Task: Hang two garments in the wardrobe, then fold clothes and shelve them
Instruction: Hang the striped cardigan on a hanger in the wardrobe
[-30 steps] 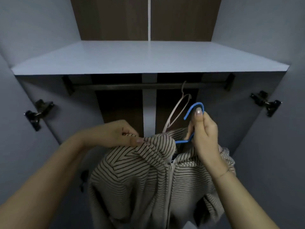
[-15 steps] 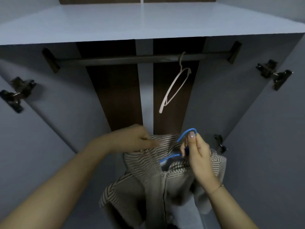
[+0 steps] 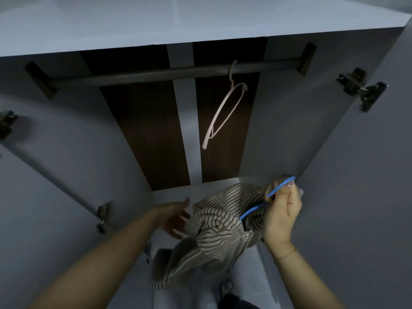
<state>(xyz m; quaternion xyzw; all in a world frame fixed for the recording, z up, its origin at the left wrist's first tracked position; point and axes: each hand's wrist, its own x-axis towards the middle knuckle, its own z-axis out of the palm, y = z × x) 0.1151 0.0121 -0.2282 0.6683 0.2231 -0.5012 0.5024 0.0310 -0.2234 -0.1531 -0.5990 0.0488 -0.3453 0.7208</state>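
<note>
Holding the blue hanger (image 3: 265, 199) near its hook, the right hand (image 3: 281, 216) has its fingers curled around the thin blue wire, and this hand is low in the wardrobe, well below the rail (image 3: 156, 75) and toward its right end. The striped garment (image 3: 219, 221), beige with thin dark lines, hangs bunched from the blue hanger, so it is also well below the rail, just left of the right hand, and its lower part falls down toward the bottom of the view. The left hand (image 3: 176, 217) is just beside the garment on the left side, below the middle of the rail; its fingers are loose and spread and they grasp nothing, though the fingertips seem to be very close to the cloth and it is not clear if they touch it. A thin bracelet (image 3: 286, 254) lies around the right wrist. On the rail itself, right of its middle, a pink hanger (image 3: 223, 112) is hooked and hangs bare and tilted, its lower end pointing to the left. Above the rail there is a pale shelf (image 3: 200, 16) which covers the whole width. Behind the rail, the back wall has two dark brown panels (image 3: 145, 130) with a pale strip between them. Dark metal hinges (image 3: 362, 88) sit on the side wall beyond the right end of the rail, and one more hinge (image 3: 6, 123) is beyond the left end
</note>
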